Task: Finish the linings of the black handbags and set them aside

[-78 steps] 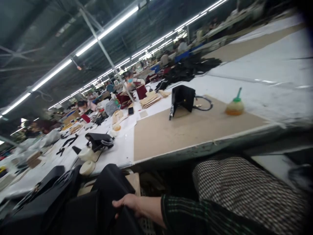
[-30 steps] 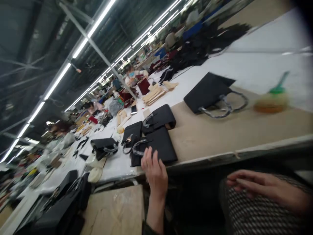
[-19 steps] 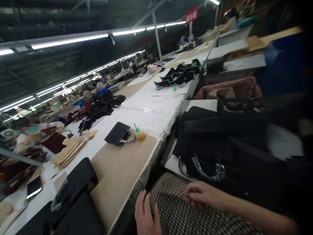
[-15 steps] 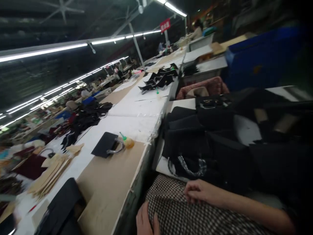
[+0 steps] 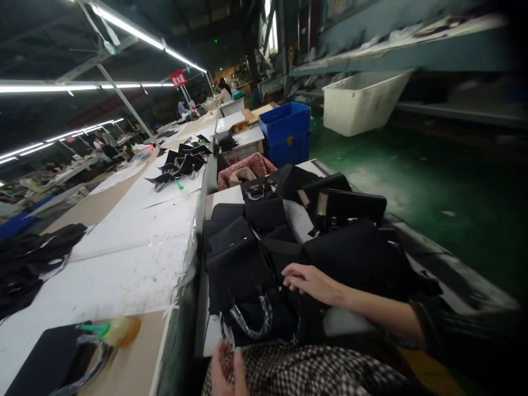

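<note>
A heap of black handbags (image 5: 247, 258) lies on a low white stand to the right of the long worktable (image 5: 124, 258). My right hand (image 5: 307, 283) reaches in from the right, its loosely bent fingers resting on top of the heap and gripping nothing. One bag's plastic-wrapped handle (image 5: 251, 322) hangs at the near side of the heap. My left hand (image 5: 225, 374) lies at the bottom edge on my checked lap (image 5: 313, 374), fingers stretched out and empty, just below that handle.
A glue bottle with a green cap (image 5: 115, 330) and a flat black bag (image 5: 45, 363) lie on the table at bottom left. Black cut pieces (image 5: 181, 162) sit farther along. A blue crate (image 5: 286, 129), a white bin (image 5: 363, 102) and green floor (image 5: 433, 181) are to the right.
My view has swung right, from the worktable to the bag heap beside me. My right hand has lifted off my lap and moved onto the heap. My left hand stays on my lap.
</note>
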### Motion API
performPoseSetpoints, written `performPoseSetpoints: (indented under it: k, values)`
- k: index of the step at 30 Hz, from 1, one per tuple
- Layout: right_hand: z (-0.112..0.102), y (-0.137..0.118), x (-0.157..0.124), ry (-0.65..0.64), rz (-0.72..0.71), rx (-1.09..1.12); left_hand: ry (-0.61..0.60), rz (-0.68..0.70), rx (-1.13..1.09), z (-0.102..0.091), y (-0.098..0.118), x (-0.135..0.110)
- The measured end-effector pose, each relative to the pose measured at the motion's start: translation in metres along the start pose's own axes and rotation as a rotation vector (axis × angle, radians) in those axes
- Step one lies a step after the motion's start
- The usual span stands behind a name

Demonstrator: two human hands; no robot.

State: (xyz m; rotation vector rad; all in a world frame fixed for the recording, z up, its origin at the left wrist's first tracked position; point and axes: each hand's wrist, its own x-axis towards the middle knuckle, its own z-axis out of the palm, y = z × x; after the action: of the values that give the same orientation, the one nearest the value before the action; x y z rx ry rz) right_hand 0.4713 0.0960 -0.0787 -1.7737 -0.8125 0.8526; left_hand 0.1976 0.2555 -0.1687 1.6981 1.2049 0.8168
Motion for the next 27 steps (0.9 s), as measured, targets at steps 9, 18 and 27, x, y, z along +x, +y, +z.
performPoseSetpoints:
  k: [9,18,27]
  values:
    - [0.020,-0.028,0.040,0.143,-0.364,-0.153,-0.097,-0.100,0.179,0.040,0.095,0.095]
    - [0.094,-0.030,0.006,-0.298,-0.647,-0.460,0.002,-0.307,-0.301,0.017,0.128,0.056]
    - [0.060,-0.120,0.014,-0.459,-0.407,0.030,0.186,-0.189,-0.462,-0.048,0.199,0.012]
